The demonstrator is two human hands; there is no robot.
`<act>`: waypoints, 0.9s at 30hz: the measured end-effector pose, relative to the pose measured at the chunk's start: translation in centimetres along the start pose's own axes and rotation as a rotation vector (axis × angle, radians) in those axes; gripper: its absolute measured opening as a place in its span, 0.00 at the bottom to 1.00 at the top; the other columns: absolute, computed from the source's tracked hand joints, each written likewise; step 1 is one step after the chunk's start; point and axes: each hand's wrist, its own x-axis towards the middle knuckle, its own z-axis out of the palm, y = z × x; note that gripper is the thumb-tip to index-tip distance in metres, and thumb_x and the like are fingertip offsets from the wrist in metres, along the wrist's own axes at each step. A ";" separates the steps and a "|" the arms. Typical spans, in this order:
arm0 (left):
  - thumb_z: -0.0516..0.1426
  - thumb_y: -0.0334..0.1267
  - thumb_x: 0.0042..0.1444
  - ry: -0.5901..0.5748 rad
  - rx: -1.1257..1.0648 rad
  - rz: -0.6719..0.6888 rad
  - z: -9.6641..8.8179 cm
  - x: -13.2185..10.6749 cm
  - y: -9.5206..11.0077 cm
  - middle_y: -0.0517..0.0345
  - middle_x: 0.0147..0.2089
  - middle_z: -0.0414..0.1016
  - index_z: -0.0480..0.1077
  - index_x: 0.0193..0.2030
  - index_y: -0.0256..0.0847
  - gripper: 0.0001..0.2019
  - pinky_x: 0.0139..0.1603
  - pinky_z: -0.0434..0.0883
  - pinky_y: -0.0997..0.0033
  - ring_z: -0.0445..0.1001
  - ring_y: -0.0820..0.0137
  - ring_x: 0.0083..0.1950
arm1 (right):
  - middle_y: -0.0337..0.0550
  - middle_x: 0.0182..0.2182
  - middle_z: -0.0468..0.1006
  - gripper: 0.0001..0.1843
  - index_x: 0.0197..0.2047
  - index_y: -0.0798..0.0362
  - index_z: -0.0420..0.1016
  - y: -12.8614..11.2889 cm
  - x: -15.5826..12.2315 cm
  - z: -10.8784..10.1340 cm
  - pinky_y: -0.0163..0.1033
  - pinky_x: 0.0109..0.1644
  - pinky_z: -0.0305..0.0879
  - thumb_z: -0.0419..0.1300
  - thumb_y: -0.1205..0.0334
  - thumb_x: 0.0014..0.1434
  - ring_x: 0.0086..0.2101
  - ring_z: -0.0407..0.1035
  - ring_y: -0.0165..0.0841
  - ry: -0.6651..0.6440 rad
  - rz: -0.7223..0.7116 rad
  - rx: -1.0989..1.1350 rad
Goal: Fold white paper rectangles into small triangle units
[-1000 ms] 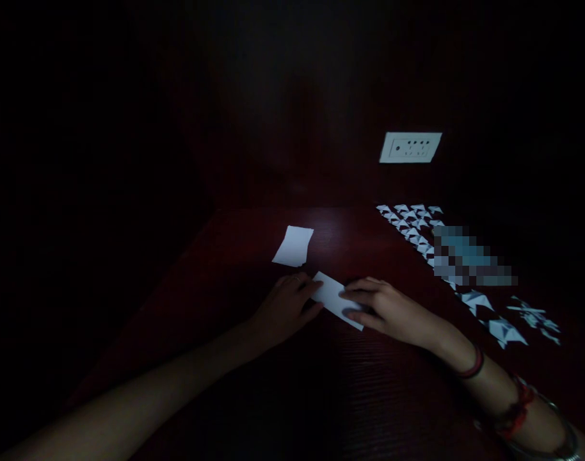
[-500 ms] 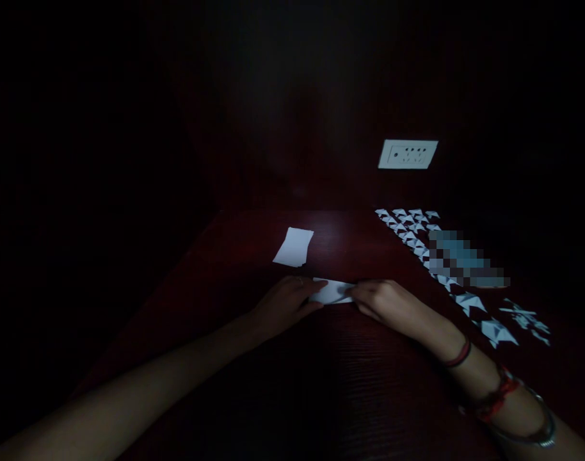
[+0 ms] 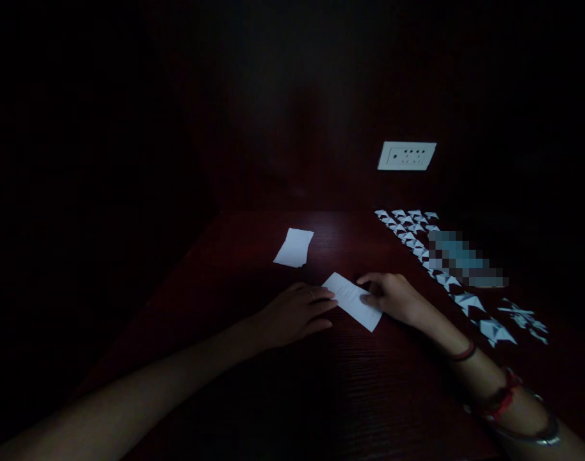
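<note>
A small white sheet of paper (image 3: 354, 302) with faint printed lines lies slanted on the dark red table in front of me. My left hand (image 3: 302, 314) is open, its fingers stretched out and the tips over the paper's left end; one finger wears a ring. At the right end, my right hand (image 3: 391, 298) has the paper, thumb on top and index finger held apart above the far edge. Its other fingers are hidden. Beyond the hands lies a stack of similar white sheets (image 3: 295, 248).
Rows of folded white paper pieces (image 3: 416, 246) run along the right side of the table (image 3: 216, 269). A blurred-out bluish object (image 3: 465, 258) lies beside them, with small white scraps (image 3: 523, 317) nearer me. A white socket plate (image 3: 406, 156) is on the back wall.
The paper has gone from a narrow strip lying crosswise to a wider, slanted sheet with its print showing. My left fingers have spread, and my right thumb and index finger have moved apart.
</note>
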 end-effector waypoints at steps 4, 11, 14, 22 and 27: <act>0.46 0.42 0.58 -0.075 -0.004 -0.036 0.3 0.1 0.2 0.59 0.54 0.61 0.57 0.54 0.46 0.16 0.52 0.57 0.65 0.61 0.69 0.53 | 0.38 0.25 0.72 0.20 0.43 0.52 0.70 0.5 -0.2 -0.2 0.34 0.28 0.63 0.59 0.64 0.43 0.25 0.67 0.29 -0.090 -0.036 0.062; 0.45 0.39 0.59 -0.093 -0.007 -0.056 0.2 0.1 0.2 0.61 0.57 0.57 0.56 0.54 0.48 0.16 0.53 0.55 0.63 0.56 0.68 0.56 | 0.42 0.32 0.72 0.24 0.47 0.58 0.66 1.1 1.3 0.8 0.39 0.39 0.66 0.61 0.65 0.44 0.32 0.68 0.30 -0.090 0.041 0.454; 0.46 0.40 0.59 -0.075 0.006 -0.087 0.3 0.0 0.1 0.59 0.56 0.58 0.59 0.52 0.48 0.15 0.53 0.55 0.61 0.56 0.66 0.56 | 0.47 0.37 0.72 0.24 0.46 0.58 0.66 0.0 1.3 0.8 0.41 0.43 0.66 0.61 0.66 0.44 0.36 0.68 0.32 -0.046 0.161 0.577; 0.46 0.40 0.59 -0.087 0.015 -0.084 0.4 0.0 0.0 0.60 0.54 0.59 0.58 0.53 0.50 0.15 0.54 0.55 0.59 0.53 0.64 0.56 | 0.51 0.48 0.66 0.25 0.52 0.54 0.59 -1.8 0.7 -0.8 0.37 0.45 0.66 0.57 0.69 0.49 0.40 0.68 0.31 -0.120 0.324 1.045; 0.45 0.40 0.59 -0.101 0.032 -0.078 0.5 0.1 0.0 0.60 0.55 0.58 0.57 0.54 0.49 0.15 0.54 0.54 0.58 0.50 0.64 0.58 | 0.47 0.40 0.72 0.24 0.50 0.55 0.61 -1.5 0.9 -0.8 0.31 0.38 0.67 0.58 0.71 0.48 0.34 0.69 0.26 -0.209 0.334 1.245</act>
